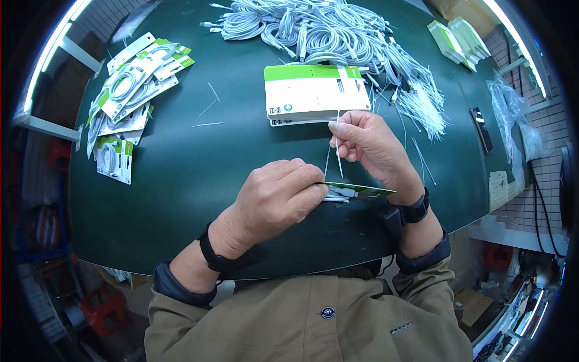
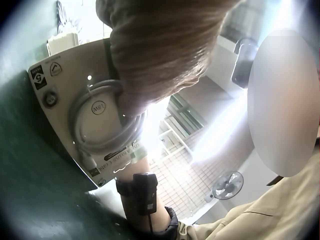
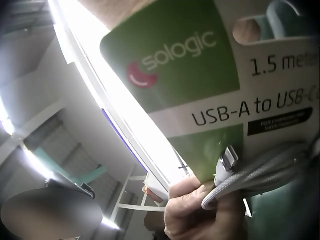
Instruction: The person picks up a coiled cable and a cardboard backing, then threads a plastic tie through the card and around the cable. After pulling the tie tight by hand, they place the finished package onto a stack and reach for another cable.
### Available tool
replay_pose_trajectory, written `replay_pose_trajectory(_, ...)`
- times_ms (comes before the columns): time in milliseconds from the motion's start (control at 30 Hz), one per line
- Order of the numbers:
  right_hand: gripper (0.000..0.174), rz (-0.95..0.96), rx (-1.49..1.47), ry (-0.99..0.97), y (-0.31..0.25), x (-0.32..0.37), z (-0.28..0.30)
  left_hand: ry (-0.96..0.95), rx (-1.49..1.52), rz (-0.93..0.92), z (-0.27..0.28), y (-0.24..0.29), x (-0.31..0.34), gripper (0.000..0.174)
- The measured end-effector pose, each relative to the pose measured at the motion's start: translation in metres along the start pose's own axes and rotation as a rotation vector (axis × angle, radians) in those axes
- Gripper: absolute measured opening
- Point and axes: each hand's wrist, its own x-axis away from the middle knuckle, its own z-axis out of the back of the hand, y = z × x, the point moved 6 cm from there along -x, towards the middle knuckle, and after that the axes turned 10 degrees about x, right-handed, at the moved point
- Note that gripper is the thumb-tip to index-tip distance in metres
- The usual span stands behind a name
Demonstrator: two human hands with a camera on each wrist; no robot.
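Observation:
My left hand (image 1: 277, 190) grips one end of a green and white packaging card (image 3: 175, 100), held nearly edge-on over the table in the head view. A coiled grey USB cable (image 1: 341, 192) lies against the card; its coil (image 2: 80, 117) shows clearly in the left wrist view. In the right wrist view, the metal USB plug (image 3: 230, 157) rests over the card's printed face. Just above the card, my right hand (image 1: 371, 145) pinches a thin white tie (image 1: 339, 160) between thumb and forefinger, its ends hanging toward the card. The left fingertips are partly hidden behind the card.
A stack of flat cards (image 1: 313, 96) sits ahead, before a large heap of grey cables (image 1: 325, 36). Loose white ties (image 1: 422, 111) lie right of it. Carded cables (image 1: 123, 87) are piled at left. A phone (image 1: 481, 130) and plastic bags (image 1: 512, 114) lie at far right.

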Motion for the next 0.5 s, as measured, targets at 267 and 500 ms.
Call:
replay_pose_trajectory(267,0.023,0.074,0.054,0.043,-0.0036,0.0038,-0.0013,-0.030,-0.017,0.022,-0.0014,-0.0018,-0.0015,0.026)
replay_pose_trajectory(500,0.024,0.102,0.108,0.079,-0.0023,0.0039,-0.0010,-0.045,-0.028,0.037,-0.0014,-0.0019,-0.0042,0.029)
